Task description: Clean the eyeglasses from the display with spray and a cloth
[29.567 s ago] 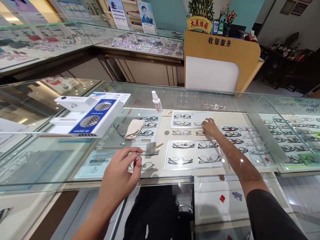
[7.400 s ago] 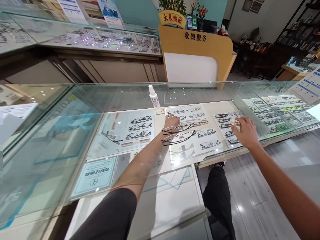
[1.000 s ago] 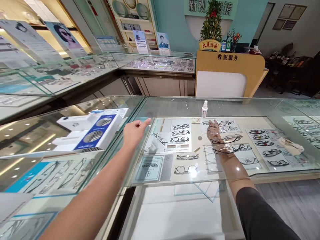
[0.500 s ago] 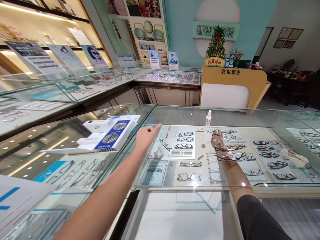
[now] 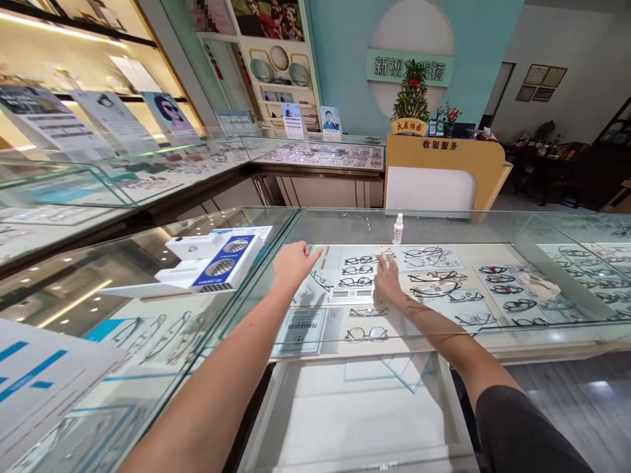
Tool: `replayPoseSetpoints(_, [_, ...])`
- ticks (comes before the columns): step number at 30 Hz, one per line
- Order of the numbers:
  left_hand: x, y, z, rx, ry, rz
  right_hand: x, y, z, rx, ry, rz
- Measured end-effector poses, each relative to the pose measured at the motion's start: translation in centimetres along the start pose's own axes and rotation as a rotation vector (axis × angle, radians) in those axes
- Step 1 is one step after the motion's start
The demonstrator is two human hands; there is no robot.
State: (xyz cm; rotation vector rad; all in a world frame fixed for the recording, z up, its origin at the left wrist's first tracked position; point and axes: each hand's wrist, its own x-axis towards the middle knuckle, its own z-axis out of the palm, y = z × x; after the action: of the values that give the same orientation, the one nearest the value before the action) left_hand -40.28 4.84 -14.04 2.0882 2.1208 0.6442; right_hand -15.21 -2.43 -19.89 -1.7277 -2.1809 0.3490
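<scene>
My left hand (image 5: 292,264) rests on the glass top of the display counter, its fingers curled in and the thumb stretched to the right. Whether anything is inside that fist is hidden. Seen through the glass, my right hand (image 5: 387,281) is in the case with fingers extended forward, beside the right edge of a white display board (image 5: 378,294). Several dark-framed eyeglasses (image 5: 357,270) lie in a column on this board. Right of the hand lie more eyeglasses (image 5: 436,288) on pale sheets. Below the board sits a round-framed pair of eyeglasses (image 5: 367,335).
A small white spray bottle (image 5: 397,228) stands behind the displayed eyeglasses. A white and blue cardboard stand (image 5: 217,263) sits on the left counter. A pulled-out white drawer (image 5: 365,420) is in front of me. The yellow cashier desk (image 5: 493,157) stands beyond the counter.
My right hand has moved left and nearer, from the sheets of eyeglasses to the white board's right edge. My left hand keeps its place on the glass. The view has shifted slightly.
</scene>
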Motion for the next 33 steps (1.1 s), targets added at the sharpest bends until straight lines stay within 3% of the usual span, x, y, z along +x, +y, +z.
replayPoseSetpoints(5, [0.4,0.0,0.4,0.086,0.039,0.032,-6.2,-4.9,3.0,0.001,-0.214,-0.013])
replayPoseSetpoints(8, [0.7,0.1,0.7,0.102,0.017,0.030,-11.2,-7.3,2.3,0.068,-0.425,-0.141])
replayPoseSetpoints(10, [0.8,0.1,0.9,0.100,-0.003,0.028,-14.1,-8.4,0.1,0.115,-0.555,-0.205])
replayPoseSetpoints(13, [0.8,0.1,1.1,0.087,-0.027,0.023,-17.5,-9.9,-5.9,0.177,-0.821,-0.300])
replayPoseSetpoints(16, [0.9,0.1,1.2,0.080,-0.057,0.009,-19.0,-10.9,-13.6,0.219,-0.760,-0.307])
replayPoseSetpoints(19, [1.0,-0.1,1.3,0.080,-0.076,0.001,-17.2,-9.9,-20.0,0.132,-0.460,-0.178])
replayPoseSetpoints(22, [1.1,-0.2,1.4,0.080,-0.081,-0.006,-12.3,-5.9,-23.0,-0.094,-0.328,-0.034])
replayPoseSetpoints(24, [1.1,-0.2,1.3,0.077,-0.083,-0.008,-8.7,-2.4,-23.0,-0.201,-0.259,0.043])
replayPoseSetpoints(27, [1.0,-0.1,1.2,0.077,-0.092,-0.010,-4.3,1.9,-21.8,-0.310,-0.253,0.169])
replayPoseSetpoints(33, [1.2,-0.2,0.9,0.091,-0.130,-0.028,0.0,5.2,-19.0,-0.334,-0.274,0.213])
